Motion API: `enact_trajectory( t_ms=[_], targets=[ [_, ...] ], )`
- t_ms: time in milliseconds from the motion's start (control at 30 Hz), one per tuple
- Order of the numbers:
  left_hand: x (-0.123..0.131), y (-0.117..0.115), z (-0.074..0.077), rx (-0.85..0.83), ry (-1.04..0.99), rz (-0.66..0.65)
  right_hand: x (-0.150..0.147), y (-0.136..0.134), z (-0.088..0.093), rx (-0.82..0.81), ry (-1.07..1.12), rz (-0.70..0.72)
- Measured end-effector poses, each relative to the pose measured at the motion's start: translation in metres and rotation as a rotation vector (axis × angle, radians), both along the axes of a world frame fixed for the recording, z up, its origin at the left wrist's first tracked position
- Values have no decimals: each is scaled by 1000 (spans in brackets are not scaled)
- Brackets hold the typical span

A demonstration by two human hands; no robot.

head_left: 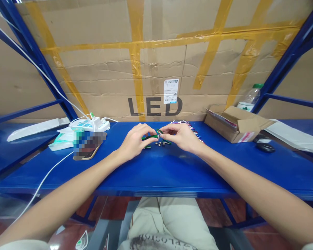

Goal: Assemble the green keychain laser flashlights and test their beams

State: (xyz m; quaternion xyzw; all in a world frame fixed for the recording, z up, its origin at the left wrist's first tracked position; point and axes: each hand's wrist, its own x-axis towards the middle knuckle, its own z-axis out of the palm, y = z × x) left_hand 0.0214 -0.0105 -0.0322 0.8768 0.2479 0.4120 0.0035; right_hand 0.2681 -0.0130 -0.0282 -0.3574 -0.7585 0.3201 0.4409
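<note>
Cardboard [94,80], broad and crossed with yellow tape, backs the work area, with LED printed low on it. Before it lies a blue table [156,177]. On the right sit a long white sleeve [297,135] and an opened carton [232,128], flaps up, partly hiding a green-capped bottle [250,99].

Both hands meet over the table's middle: the left hand [135,140] and the right hand [184,137] each pinch the same small item between thumb and fingers. Leftward are a white power strip [85,123], a white-and-green packet [64,140] and a phone [90,147] (its screen blurred out). A black mouse [265,147] rests just beside the carton. Behind the right hand, which covers part of it, runs a row of shiny multicoloured pieces [190,126].

Held just above the tabletop, the green item [158,136] is slim, with a bright silvery metal part between the fingertips; the fingers hide much of its shape. Beneath it lie a green loop [167,142] and, smallest of all, a few metallic bits [159,143].
</note>
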Motion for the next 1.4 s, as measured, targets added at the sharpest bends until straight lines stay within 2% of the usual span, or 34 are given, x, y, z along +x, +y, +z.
enact_trajectory(
  t_ms=[267, 500, 733, 900, 1033, 1167, 1267, 1400],
  targets=[
    [1, -2, 2, 32, -7, 21, -2, -3, 0, 63, -38, 6],
    [2, -2, 3, 59, -76, 26, 0, -4, 2, 222, -53, 5],
    [1, 0, 3, 86, -53, 95, 9, 3, -2, 495, -288, -20],
    [0, 1, 3, 68, -19, 128, 13, 5, -2, 568, -410, -2],
    [-2, 1, 6, 39, 48, 150, 17, 5, 3, 523, -455, 48],
    [-5, 1, 10, -41, 209, 124, 22, 5, 10, 412, -491, 161],
    [-7, 0, 12, -144, 342, 31, 27, 3, 17, 278, -510, 243],
    [-3, -5, 14, -301, 451, -133, 30, -1, 23, -10, -604, 376]
  ],
)
